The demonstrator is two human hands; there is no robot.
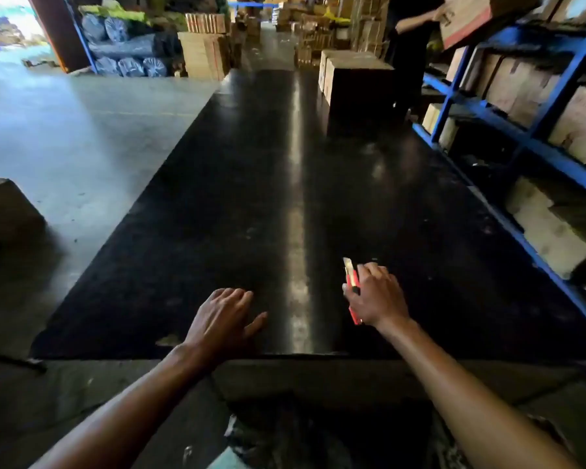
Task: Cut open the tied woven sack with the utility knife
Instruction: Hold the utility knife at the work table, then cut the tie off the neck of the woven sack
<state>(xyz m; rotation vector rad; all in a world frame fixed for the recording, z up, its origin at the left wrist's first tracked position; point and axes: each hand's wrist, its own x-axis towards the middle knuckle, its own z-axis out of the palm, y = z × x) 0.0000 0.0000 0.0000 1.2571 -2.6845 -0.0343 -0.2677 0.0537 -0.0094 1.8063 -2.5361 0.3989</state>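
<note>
My right hand (377,296) grips a red utility knife (352,289) with its pale blade pushed out and pointing away from me, just above the long black table (237,204). My left hand (222,318) rests flat on the table near its front edge, fingers spread, holding nothing. No tied woven sack can be made out on the table. A dark crumpled mass (305,434) lies below the table's front edge between my forearms; what it is cannot be told.
A brown cardboard box (356,82) stands at the table's far right. Blue shelving (521,137) with cartons runs along the right. A person (410,38) stands by the shelves at the back. Stacked boxes (205,52) and wrapped rolls (129,49) sit at the far left.
</note>
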